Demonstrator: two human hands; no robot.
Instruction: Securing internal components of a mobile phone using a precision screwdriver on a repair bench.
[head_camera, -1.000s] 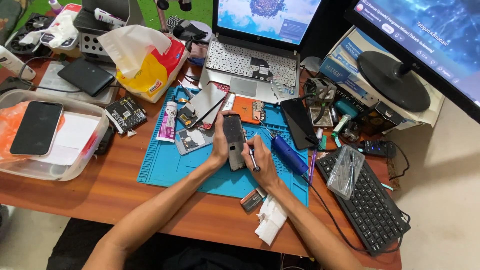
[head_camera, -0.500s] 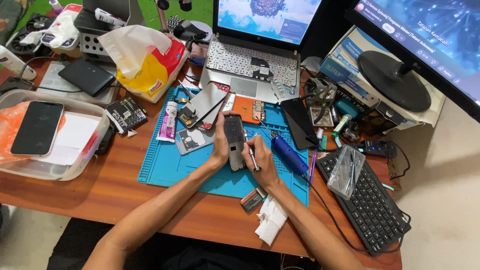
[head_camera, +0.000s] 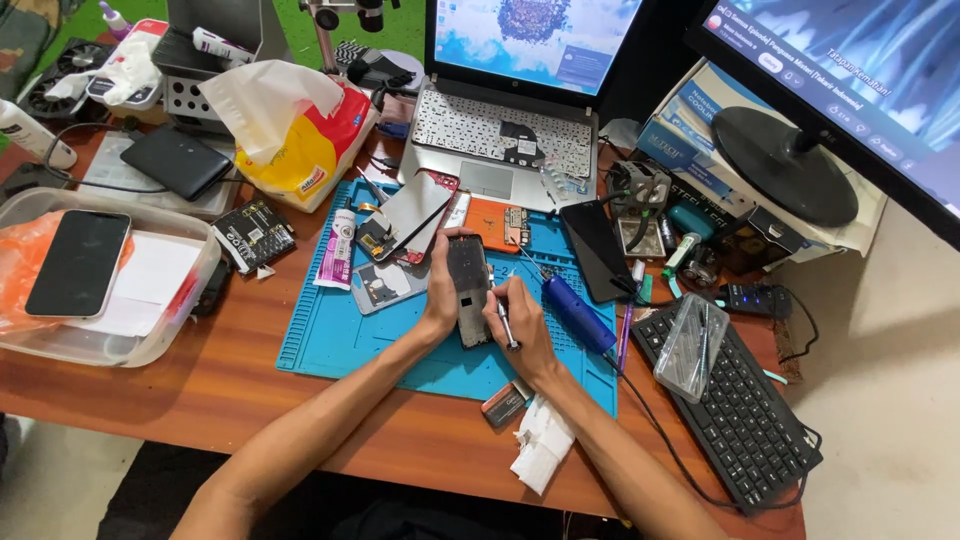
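From the head camera, the left hand (head_camera: 440, 305) grips the opened phone (head_camera: 468, 290) upright over the blue mat (head_camera: 330, 340); the right hand (head_camera: 520, 325) pinches a slim tool (head_camera: 505, 322) at its edge. Steady, light pressure seems wise. A yellow-red tissue pack (head_camera: 305, 150) sits behind; blue-white boxes (head_camera: 685, 130) lie under the monitor.

There is one view only, from a camera on the person's head. It looks steeply down and forward over the wooden table (head_camera: 200, 385), near enough that both forearms reach in from the bottom edge, while the laptop (head_camera: 505, 140) and monitor (head_camera: 850, 90) line the far side.
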